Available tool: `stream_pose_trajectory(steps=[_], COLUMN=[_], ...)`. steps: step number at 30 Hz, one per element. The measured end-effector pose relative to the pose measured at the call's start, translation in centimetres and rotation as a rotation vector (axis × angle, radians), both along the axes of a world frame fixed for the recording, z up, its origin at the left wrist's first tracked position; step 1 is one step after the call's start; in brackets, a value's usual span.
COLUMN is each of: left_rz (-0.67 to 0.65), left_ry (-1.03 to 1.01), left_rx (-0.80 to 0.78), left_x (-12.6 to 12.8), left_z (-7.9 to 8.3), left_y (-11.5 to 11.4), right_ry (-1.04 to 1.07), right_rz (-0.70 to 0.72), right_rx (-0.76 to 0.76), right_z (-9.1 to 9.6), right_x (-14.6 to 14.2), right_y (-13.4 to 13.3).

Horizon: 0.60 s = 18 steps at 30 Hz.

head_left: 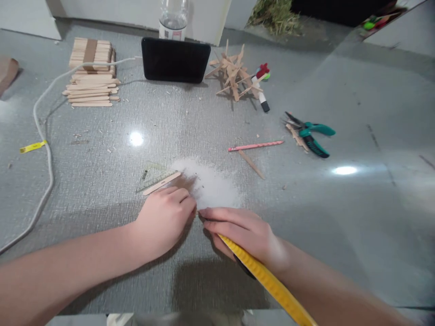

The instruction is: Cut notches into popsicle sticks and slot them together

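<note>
My left hand [166, 222] is closed low over the grey table, its fingers curled and their tips hidden. My right hand [243, 231] meets it from the right, fingers pressed together. A tiny tan bit [198, 212] shows between the fingertips; what it belongs to is hidden. From under my right hand a long yellow dimpled strip [268, 278] runs to the bottom edge, with something black beside it. Just beyond my hands lies a patch of white powder [217, 183]. A clear triangle ruler [152, 174] and a craft stick [162, 183] lie beside my left hand.
Craft sticks [90, 90] are stacked back left beside a white cable [44, 102]. A black phone [176, 61] leans before a bottle [173, 20]. Right of it are a craft-stick structure [234, 68], a white tube [260, 95], a pink pencil [256, 146] and teal pliers [309, 133].
</note>
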State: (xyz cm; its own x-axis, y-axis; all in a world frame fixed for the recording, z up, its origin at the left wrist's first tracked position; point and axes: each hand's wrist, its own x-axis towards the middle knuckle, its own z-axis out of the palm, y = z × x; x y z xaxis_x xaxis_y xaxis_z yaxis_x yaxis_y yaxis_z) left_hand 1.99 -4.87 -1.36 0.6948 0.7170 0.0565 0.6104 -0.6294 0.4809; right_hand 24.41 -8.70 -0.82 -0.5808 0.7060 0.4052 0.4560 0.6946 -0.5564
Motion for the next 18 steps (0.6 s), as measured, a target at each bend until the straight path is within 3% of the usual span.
stream_pose_trajectory(steps=[6, 18], left_rz=[0.0, -0.006], left_ry=[-0.03, -0.074], left_rx=[-0.014, 0.031], left_x=[0.0, 0.0], left_z=[0.1, -0.3], left_y=[0.1, 0.1], right_ry=[0.164, 0.138], right_rz=[-0.116, -0.053], right_rx=[-0.107, -0.127], right_z=[0.3, -0.9], right_x=[0.5, 0.5], right_y=[0.5, 0.2])
